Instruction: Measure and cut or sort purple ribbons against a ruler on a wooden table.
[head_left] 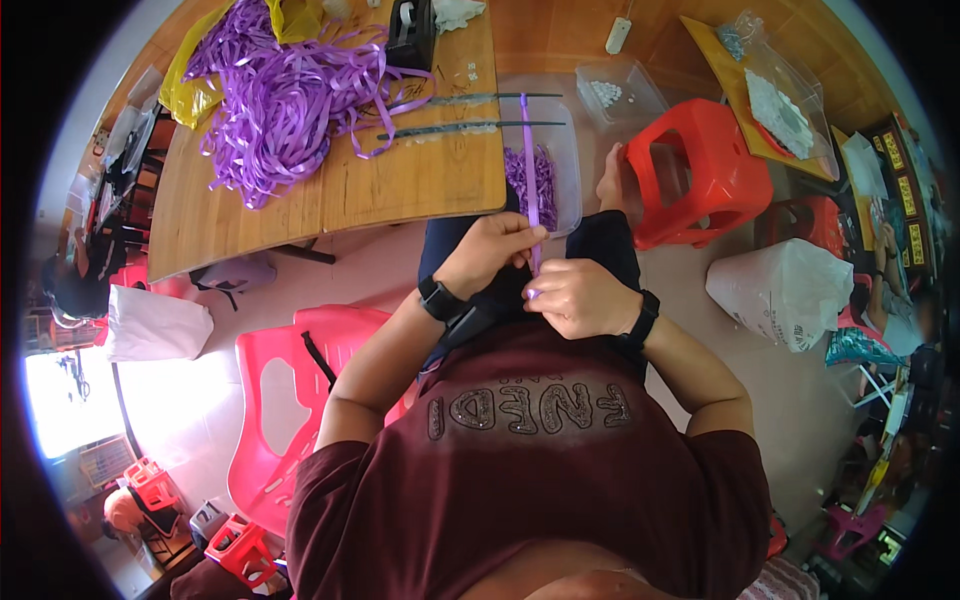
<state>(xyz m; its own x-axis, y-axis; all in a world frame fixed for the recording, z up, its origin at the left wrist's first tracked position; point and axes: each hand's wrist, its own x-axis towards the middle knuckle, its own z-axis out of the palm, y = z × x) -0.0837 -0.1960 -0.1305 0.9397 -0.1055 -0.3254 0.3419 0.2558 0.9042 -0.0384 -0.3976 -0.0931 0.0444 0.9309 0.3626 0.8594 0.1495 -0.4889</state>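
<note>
Maroon T-shirt [540, 480] cloth fills the lower part of my feed, its chest carrying large outlined, glittery block lettering [530, 412] that reads upside down from where my camera sits. Just beyond it, the left hand [492, 252] pinches a purple ribbon strip [531, 170] between thumb and fingers, and the right hand [578, 300] is curled narrow around the same strip, just below. I see a dark wristband [440, 300] on the left wrist and another on the right. That strip runs up from the hands to two slim dark bars [470, 128], which jut past the edge of the wooden table [420, 185]. Under the bars, a clear plastic tub [568, 170] holds purple ribbon pieces [545, 195]. On the table I have a tangled ribbon heap [280, 100] beside a yellow plastic bag [185, 90], plus a black tape dispenser [410, 40]. To the right, near a red plastic stool [700, 185], stands a white plastic sack [775, 290] with printed characters (too small for me to make out). Farther right, dark panels [900, 185] bear characters on yellow blocks.
</note>
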